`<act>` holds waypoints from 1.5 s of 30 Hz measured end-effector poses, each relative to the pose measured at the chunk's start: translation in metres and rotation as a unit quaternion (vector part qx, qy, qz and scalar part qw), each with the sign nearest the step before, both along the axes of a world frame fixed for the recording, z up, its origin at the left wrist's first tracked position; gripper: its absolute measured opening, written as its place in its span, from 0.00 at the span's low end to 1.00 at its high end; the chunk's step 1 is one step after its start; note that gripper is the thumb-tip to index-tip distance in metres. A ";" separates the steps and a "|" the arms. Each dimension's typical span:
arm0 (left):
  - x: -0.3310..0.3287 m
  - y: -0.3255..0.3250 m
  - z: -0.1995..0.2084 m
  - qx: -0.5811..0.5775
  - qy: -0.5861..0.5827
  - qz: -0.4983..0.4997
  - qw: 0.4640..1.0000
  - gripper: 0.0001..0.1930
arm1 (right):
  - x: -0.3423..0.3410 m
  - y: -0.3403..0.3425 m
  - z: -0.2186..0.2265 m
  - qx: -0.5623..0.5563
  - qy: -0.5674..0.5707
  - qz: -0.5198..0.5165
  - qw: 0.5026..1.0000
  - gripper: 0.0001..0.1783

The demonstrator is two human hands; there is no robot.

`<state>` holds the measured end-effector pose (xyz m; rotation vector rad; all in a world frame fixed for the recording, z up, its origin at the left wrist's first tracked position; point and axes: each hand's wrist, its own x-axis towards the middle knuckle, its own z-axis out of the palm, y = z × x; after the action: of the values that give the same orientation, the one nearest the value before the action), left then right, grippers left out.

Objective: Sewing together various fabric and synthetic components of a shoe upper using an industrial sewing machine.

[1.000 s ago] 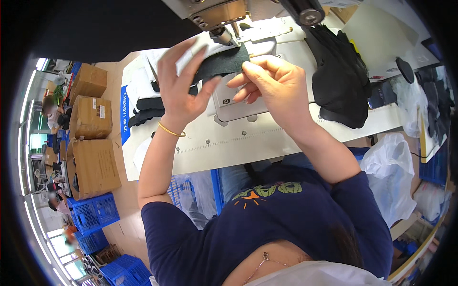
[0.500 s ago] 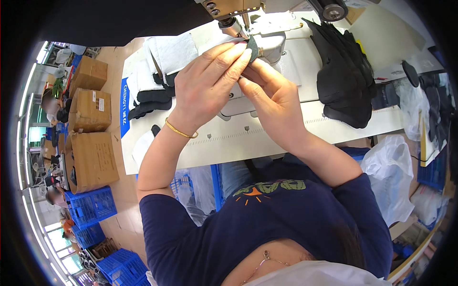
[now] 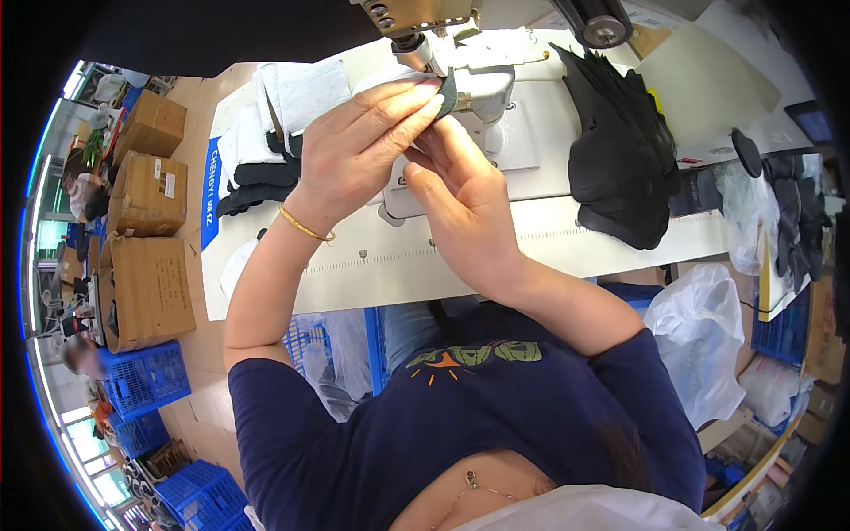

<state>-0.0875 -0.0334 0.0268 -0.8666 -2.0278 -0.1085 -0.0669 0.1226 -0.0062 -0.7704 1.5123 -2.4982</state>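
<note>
My left hand (image 3: 350,146), a gold bangle (image 3: 305,223) at its wrist, is closed on a small dark fabric piece (image 3: 449,96). Its fingers press together along the piece, close under the needle area of a sewing machine (image 3: 414,51). The fingertips hide most of the fabric. My right hand (image 3: 467,203) is just to the right, its forefinger by the lower edge of the piece. Its thumb stands apart from the forefinger and the other fingers curl behind, partly hidden; nothing shows between thumb and forefinger.
White and black fabric pieces (image 3: 266,168) are stacked left of my hands. A pile of black cut pieces (image 3: 620,168) lies on the white table (image 3: 354,288) to the right. Cartons (image 3: 150,288) and blue crates (image 3: 150,380) stand at the left; a plastic bag (image 3: 699,336) hangs right.
My right hand has lowered slightly, and its thumb has moved away from the left fingers and the fabric. The left hand still holds the dark piece. The whole view has shifted a little.
</note>
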 end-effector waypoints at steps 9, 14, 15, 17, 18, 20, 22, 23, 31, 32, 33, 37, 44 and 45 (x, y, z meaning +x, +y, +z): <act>-0.012 0.003 -0.006 0.030 0.029 -0.009 0.999 0.19 | -0.006 0.004 0.003 0.020 0.012 0.015 1.000 0.28; -0.012 0.004 -0.008 0.037 0.026 0.002 0.999 0.19 | -0.006 -0.007 -0.003 0.009 0.017 -0.025 0.999 0.28; -0.012 0.004 -0.008 0.041 0.022 0.006 0.999 0.20 | -0.007 -0.009 -0.005 0.011 0.025 -0.030 0.999 0.28; -0.012 0.005 -0.009 0.040 0.026 0.009 0.999 0.20 | -0.007 -0.007 -0.003 0.012 0.033 -0.035 0.999 0.29; -0.012 0.005 -0.009 0.040 0.029 0.012 0.999 0.20 | -0.007 -0.004 0.001 0.033 0.029 -0.023 0.999 0.30; -0.010 0.007 -0.007 0.039 0.020 0.025 0.999 0.20 | -0.007 -0.004 0.001 0.053 0.024 -0.011 0.998 0.30; -0.008 0.011 -0.005 0.039 0.012 0.034 0.999 0.21 | -0.009 -0.008 -0.003 0.018 0.051 -0.038 0.998 0.30; -0.007 0.013 -0.004 0.032 0.013 0.049 0.998 0.21 | -0.009 -0.007 -0.002 0.019 0.051 -0.039 0.998 0.30; 0.001 0.023 0.001 0.019 -0.009 0.107 0.994 0.20 | -0.007 0.002 0.006 0.068 0.012 -0.025 0.997 0.27; 0.001 0.025 0.002 0.012 -0.008 0.117 0.993 0.20 | -0.008 0.003 0.007 0.068 0.011 -0.025 0.997 0.27; 0.002 0.026 0.004 0.006 -0.007 0.128 0.992 0.19 | -0.008 0.003 0.007 0.074 0.017 -0.029 0.997 0.27; 0.005 0.029 0.008 -0.003 -0.014 0.139 0.990 0.19 | -0.008 0.006 0.009 0.090 0.010 -0.016 0.996 0.27; 0.007 0.032 0.013 -0.017 -0.033 0.163 0.986 0.18 | -0.011 0.007 0.001 0.108 0.015 -0.022 0.994 0.25; 0.008 0.033 0.014 -0.014 -0.050 0.173 0.984 0.18 | -0.014 0.004 -0.008 0.110 0.050 -0.067 0.990 0.24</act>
<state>-0.0795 -0.0004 0.0411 -0.5226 -2.2482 0.0722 -0.0807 0.1264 -0.0145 -0.7931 1.8949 -2.3567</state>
